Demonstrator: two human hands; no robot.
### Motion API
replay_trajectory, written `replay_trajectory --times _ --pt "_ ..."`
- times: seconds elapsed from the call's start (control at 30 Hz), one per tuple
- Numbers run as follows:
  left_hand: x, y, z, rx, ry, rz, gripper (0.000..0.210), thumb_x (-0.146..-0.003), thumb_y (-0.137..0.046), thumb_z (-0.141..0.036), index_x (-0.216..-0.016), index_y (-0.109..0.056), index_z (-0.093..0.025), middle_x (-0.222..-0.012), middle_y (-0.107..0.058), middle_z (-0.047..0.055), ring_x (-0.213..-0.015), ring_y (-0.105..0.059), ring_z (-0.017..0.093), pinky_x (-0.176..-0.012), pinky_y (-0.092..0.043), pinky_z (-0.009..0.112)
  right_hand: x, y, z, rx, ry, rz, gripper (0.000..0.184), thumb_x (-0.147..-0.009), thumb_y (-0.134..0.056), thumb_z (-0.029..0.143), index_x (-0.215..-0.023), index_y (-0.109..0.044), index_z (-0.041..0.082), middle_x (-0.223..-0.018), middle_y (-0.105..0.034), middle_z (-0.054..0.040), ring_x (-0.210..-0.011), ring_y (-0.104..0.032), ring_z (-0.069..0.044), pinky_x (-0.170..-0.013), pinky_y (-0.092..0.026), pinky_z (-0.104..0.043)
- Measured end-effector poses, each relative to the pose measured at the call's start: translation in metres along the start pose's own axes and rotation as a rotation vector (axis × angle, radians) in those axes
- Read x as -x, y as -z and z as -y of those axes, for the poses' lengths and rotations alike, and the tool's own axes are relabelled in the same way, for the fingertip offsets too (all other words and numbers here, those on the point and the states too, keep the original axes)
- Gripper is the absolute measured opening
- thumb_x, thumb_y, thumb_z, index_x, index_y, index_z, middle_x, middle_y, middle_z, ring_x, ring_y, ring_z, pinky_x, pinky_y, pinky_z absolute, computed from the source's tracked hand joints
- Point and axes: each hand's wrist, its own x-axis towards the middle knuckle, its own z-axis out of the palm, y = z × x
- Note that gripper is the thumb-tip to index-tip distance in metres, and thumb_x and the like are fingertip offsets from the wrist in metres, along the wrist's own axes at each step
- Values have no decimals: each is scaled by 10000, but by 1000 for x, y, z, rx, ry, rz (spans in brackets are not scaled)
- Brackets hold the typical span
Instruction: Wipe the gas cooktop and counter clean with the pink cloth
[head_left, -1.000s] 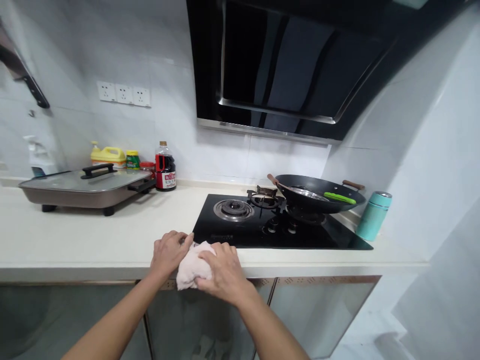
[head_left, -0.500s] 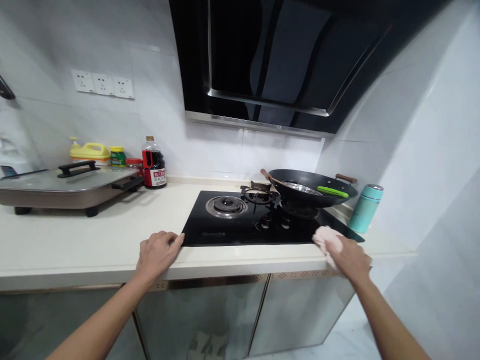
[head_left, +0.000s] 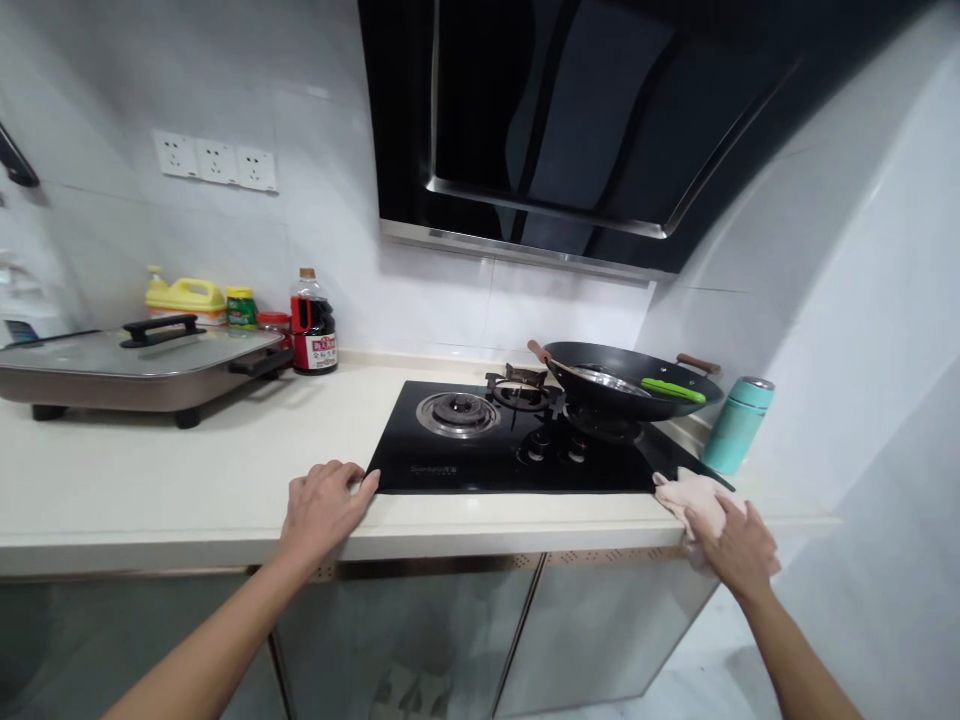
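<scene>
A pale pink cloth (head_left: 697, 498) lies bunched over the right front corner of the black gas stove (head_left: 480, 470) and the counter edge. My right hand (head_left: 742, 548) is on that cloth, gripping it with bent fingers. My left hand (head_left: 326, 505) rests on the white counter at the stove's left front corner. It holds nothing; its thumb is apart from the loosely curved fingers and touches the stove's edge. A black wok (head_left: 622, 385) with wooden handles sits over the right burner, with a green-handled utensil (head_left: 673, 390) lying in it.
A teal thermos (head_left: 739, 425) stands right of the wok, near my right hand. On the left is an electric pan (head_left: 142, 385) with a glass lid; behind it are a soy sauce bottle (head_left: 313, 325) and a yellow jug (head_left: 186, 297). A range hood (head_left: 555, 120) overhangs the stove.
My right hand has moved right along the counter's front edge with the cloth, which is now more spread out. My left hand stays at the stove's corner. The view has shifted slightly.
</scene>
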Motion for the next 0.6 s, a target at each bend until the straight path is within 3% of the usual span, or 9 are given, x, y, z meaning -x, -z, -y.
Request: replay_trajectory --times 0.23,0.4,0.5,0.6 --pt "-1 -2 -2 0 5 -6 435 -936 -450 -579 -888 -732 -251 -1065 -770 74 -1102 -620 317 -948 -388 446 62 -9 67 -232 59 -174 866 -908 -362 677 -1487 -452 40 -1551 -337 -321 -1445 -336 -466 -1144 -332 -611" --pt "0 0 -5 22 1 -6 440 -938 -446 -564 -908 -747 -244 -1072 -772 81 -1095 -626 320 -939 -392 449 132 -15 147 -350 89 -157 954 -906 -443 577 -1599 -171 -19 -1635 -56 -372 -1511 -45 -584 -1089 -257 -776" --pt "1 1 -6 9 5 -9 435 -935 -451 -558 -887 -750 -246 -1066 -774 82 -1098 -623 324 -940 -392 451 179 -22 193 -413 167 -129 1013 -889 -503 429 -1636 65 46 -1650 -9 -363 -1497 9 -621 -1010 -269 -845" --pt "1 1 -6 -6 2 -9 441 -941 -437 -547 -895 -752 -242 -1070 -773 86 -1101 -621 323 -946 -392 455 210 -26 216 -415 349 -135 1052 -857 -573 293 -1653 102 162 -1673 15 -307 -1490 -94 -604 -1003 -349 -790"
